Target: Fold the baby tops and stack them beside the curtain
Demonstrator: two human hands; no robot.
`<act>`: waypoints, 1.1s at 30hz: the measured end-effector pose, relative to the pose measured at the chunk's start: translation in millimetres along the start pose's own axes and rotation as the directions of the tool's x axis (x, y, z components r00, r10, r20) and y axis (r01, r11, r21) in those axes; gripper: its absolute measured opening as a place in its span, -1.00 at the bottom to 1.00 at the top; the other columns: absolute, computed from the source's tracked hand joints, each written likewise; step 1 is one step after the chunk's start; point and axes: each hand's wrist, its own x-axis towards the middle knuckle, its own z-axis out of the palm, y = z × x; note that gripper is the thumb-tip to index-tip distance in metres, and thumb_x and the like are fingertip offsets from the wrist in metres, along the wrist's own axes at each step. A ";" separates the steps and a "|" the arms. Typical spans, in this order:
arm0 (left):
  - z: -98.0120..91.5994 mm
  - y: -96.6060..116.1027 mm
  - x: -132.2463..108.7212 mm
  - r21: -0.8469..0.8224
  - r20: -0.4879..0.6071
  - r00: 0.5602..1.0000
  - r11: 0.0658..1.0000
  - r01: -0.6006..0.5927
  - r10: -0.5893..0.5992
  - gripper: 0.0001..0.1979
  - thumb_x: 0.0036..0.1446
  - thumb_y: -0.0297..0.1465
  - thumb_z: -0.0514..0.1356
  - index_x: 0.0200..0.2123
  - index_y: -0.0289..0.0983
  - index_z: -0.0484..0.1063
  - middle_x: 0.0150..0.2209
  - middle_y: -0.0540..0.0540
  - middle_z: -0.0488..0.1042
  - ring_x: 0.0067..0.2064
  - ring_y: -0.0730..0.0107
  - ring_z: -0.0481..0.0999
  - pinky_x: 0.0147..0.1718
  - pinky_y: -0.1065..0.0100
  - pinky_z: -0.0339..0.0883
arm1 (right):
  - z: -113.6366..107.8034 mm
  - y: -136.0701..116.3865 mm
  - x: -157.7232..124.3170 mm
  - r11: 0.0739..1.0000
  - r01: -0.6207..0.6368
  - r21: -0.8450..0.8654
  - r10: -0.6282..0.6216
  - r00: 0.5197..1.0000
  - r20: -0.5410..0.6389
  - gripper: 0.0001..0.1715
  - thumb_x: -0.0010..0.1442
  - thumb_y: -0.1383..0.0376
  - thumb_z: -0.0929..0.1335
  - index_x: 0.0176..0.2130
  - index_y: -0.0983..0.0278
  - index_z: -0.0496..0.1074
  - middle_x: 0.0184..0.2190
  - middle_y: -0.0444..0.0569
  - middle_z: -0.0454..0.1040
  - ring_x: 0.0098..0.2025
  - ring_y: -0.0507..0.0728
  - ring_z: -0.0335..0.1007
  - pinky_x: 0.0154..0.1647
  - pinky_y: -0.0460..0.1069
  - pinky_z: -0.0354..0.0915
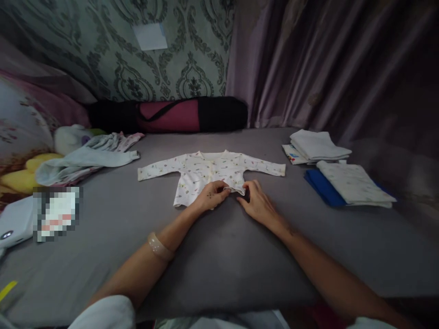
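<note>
A small white long-sleeved baby shirt (pixel 195 176) with a tiny print lies face up on the grey sheet, sleeves spread to both sides. At the middle of its lower edge, my left hand (pixel 211 195) pinches the hem between thumb and fingers. The hem is curled up on the right of that hand. My right hand (pixel 259 201) is at the lower right corner of the shirt, fingertips touching the curled edge, with a gap between thumb and index finger.
On the right are folded white cloths (pixel 320 145) and a folded printed garment (pixel 355 183) over a blue one (pixel 324 188). Rumpled clothes (pixel 92 157) and a yellow plush toy (pixel 20 173) lie left. A black and maroon long bag (pixel 168 115) lies along the wall.
</note>
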 end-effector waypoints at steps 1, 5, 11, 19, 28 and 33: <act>0.1 -0.5 -1.1 0.009 0.008 1.000 1.000 -0.025 0.024 -0.72 0.22 -0.24 0.10 -0.29 -0.33 0.50 -0.45 -0.02 0.45 -0.43 0.46 0.38 -0.43 0.45 0.26 | 0.0 0.3 0.5 1.000 0.030 0.006 -0.030 1.000 -0.007 -0.84 0.24 0.29 0.31 -0.12 0.21 0.32 -0.12 0.03 0.37 -0.18 0.15 0.40 -0.20 0.00 0.33; -1.1 -3.2 -9.2 0.264 -0.027 0.971 0.939 -0.221 0.236 -0.65 0.28 -0.18 0.07 -0.08 -0.28 0.50 -0.07 -0.21 0.52 -0.02 0.20 0.47 -0.01 0.21 0.35 | -10.1 10.5 0.7 0.983 0.179 0.029 -0.180 0.983 0.047 -0.78 0.30 0.43 0.21 -0.17 0.22 0.39 -0.16 0.00 0.44 -0.14 0.11 0.41 -0.12 -0.02 0.31; -2.4 -19.5 -21.6 0.640 0.065 0.990 0.756 -0.138 0.126 -0.48 0.38 -0.18 -0.09 0.30 -0.24 0.20 0.38 -0.25 0.07 0.42 -0.08 -0.11 0.30 -0.21 -0.20 | -26.6 27.1 -1.6 0.954 0.299 -0.006 -0.291 0.934 0.207 -0.63 0.31 0.48 0.17 -0.11 0.21 0.48 -0.13 0.01 0.49 -0.12 0.11 0.43 -0.11 -0.02 0.30; -8.4 -23.8 -19.7 0.584 0.128 0.988 0.800 -0.141 0.081 -0.43 0.32 -0.12 0.02 0.32 -0.21 0.18 0.38 -0.28 0.07 0.41 -0.19 -0.11 0.28 -0.29 -0.22 | -33.3 35.5 -0.2 0.949 0.307 0.070 -0.315 0.919 0.236 -0.59 0.22 0.50 0.20 -0.15 0.21 0.54 -0.12 0.02 0.50 -0.15 0.08 0.44 -0.10 -0.03 0.32; -14.8 -13.4 -19.4 0.577 0.137 0.988 0.805 -0.138 0.072 -0.43 0.34 -0.12 -0.03 0.30 -0.26 0.17 0.38 -0.32 0.06 0.41 -0.02 -0.06 0.31 -0.11 -0.17 | -10.7 21.0 5.6 0.964 0.266 -0.010 -0.265 0.964 0.021 -0.55 0.26 0.44 0.19 0.03 0.24 0.49 0.10 0.05 0.46 0.16 0.19 0.34 0.19 0.17 0.26; -55.3 -11.0 -19.1 0.523 -0.119 0.985 0.851 -0.044 0.124 -0.59 0.33 -0.26 -0.06 0.07 -0.31 0.40 0.09 -0.31 0.44 0.11 0.13 0.42 0.11 0.13 0.25 | 10.4 30.3 1.7 0.948 0.313 0.060 -0.319 0.936 0.147 -0.51 0.36 0.32 0.15 0.20 0.18 0.37 0.27 0.02 0.30 0.31 0.16 0.17 0.33 0.19 0.14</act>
